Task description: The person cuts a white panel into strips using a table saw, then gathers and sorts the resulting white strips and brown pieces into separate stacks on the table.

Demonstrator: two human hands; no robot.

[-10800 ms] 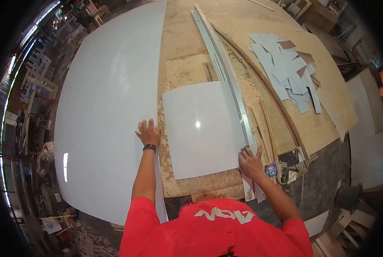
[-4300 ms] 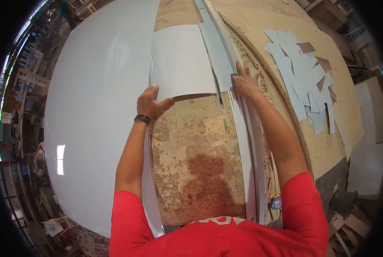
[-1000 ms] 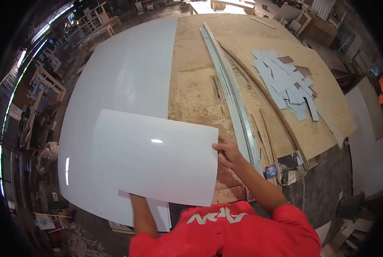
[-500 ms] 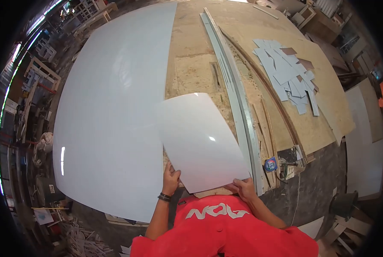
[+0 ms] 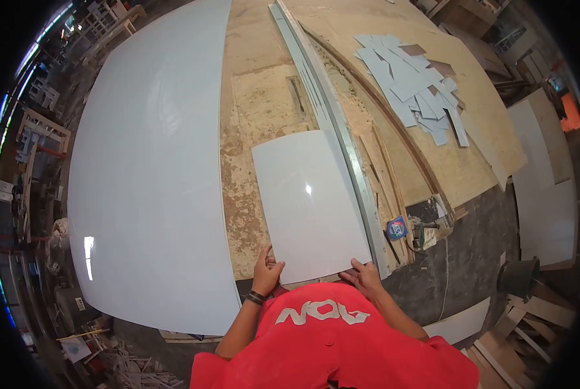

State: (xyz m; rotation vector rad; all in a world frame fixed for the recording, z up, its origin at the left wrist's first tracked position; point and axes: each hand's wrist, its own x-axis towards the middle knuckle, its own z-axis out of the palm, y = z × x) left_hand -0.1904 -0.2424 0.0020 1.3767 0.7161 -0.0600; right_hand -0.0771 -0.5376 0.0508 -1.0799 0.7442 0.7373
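A glossy white panel [image 5: 311, 201] lies over the worn wooden table, its right side along the long metal straightedge [image 5: 351, 155]. My left hand [image 5: 266, 272] holds the panel's near left corner, the thumb and fingers apart around the edge. At the near edge, toward the right corner, my right hand [image 5: 364, 277] grips with the thumb on top and the other fingers partly hidden below. A much larger white sheet [image 5: 150, 168] spreads to the left of my left hand.
Several cut offcuts [image 5: 410, 84] are heaped on the board at the right. A blue tape measure [image 5: 397, 227] sits beside the straightedge near the table's front. Thin wood strips [image 5: 384, 168] run alongside. A dark bucket [image 5: 518, 279] stands on the floor at the right.
The panel has turned and come to lie flat against the straightedge, apart from the large sheet it overlapped before. Both hands stay on it. The view has shifted slightly.
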